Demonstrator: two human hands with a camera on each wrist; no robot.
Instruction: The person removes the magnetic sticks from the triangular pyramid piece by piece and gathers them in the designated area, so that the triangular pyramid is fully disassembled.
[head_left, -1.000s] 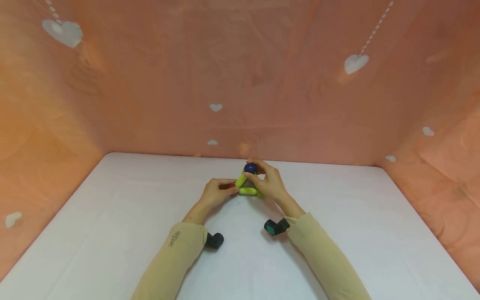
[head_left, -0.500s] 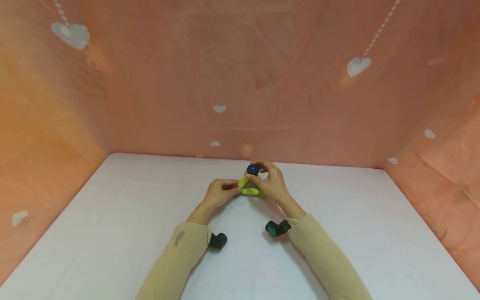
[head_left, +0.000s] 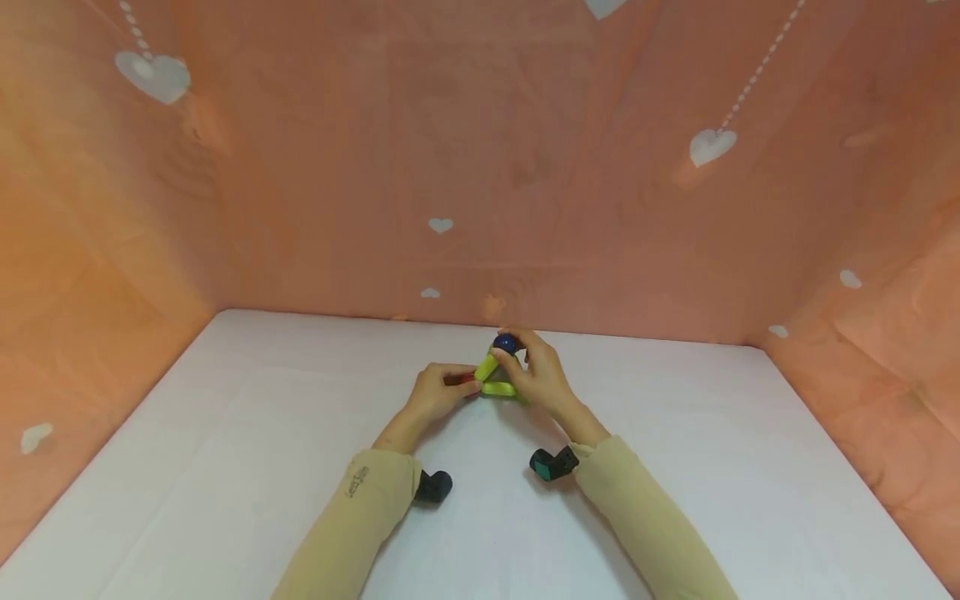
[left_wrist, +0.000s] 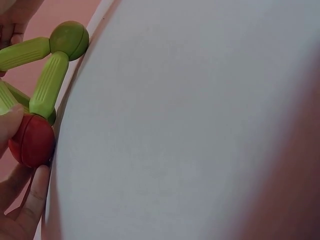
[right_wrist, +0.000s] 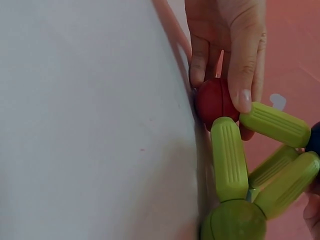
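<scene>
Left hand [head_left: 435,392]: fingers pinching red ball [right_wrist: 212,102], apparently to steady the left corner. Right hand [head_left: 546,379]: fingers clamped round blue ball [head_left: 505,342], likely to brace the green rods [right_wrist: 229,162].

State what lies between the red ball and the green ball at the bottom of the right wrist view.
A ridged green rod links the red ball and green ball; the right wrist view shows it.

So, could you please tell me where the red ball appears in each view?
Head: red ball below centre, partly hidden.
Left wrist: red ball near left edge, below middle.
Right wrist: red ball right of centre, above middle.
Shared landmark: the left hand gripping it.
</scene>
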